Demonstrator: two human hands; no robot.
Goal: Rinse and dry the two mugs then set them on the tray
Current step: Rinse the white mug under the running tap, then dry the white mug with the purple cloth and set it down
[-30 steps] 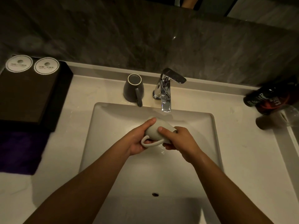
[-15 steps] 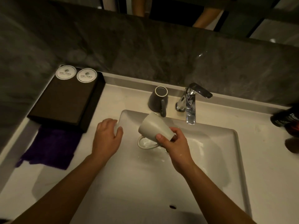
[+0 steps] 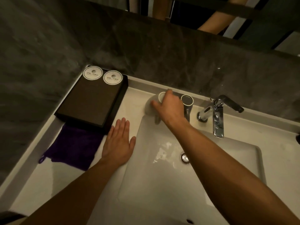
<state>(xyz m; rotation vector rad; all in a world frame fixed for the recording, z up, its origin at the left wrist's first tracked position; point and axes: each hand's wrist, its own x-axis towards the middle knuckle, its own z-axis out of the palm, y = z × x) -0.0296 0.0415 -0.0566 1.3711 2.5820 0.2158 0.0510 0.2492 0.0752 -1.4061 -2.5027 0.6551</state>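
right hand (image 3: 168,108) gripping light mug (image 3: 152,105), upside down on table (image 3: 133,101) behind sink (image 3: 162,184), just beside dark mug (image 3: 187,101) | left hand (image 3: 119,142) open, flat on table near purple cloth (image 3: 73,146) | progress: light mug looks rinsed; drying, dark mug, tray (image 3: 90,101) placement all left

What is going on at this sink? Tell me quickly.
A person's right hand grips a pale grey ceramic mug upside down on the white counter behind the basin, beside a dark grey mug left of the chrome tap. The left hand lies open and flat near the purple cloth and black tray.
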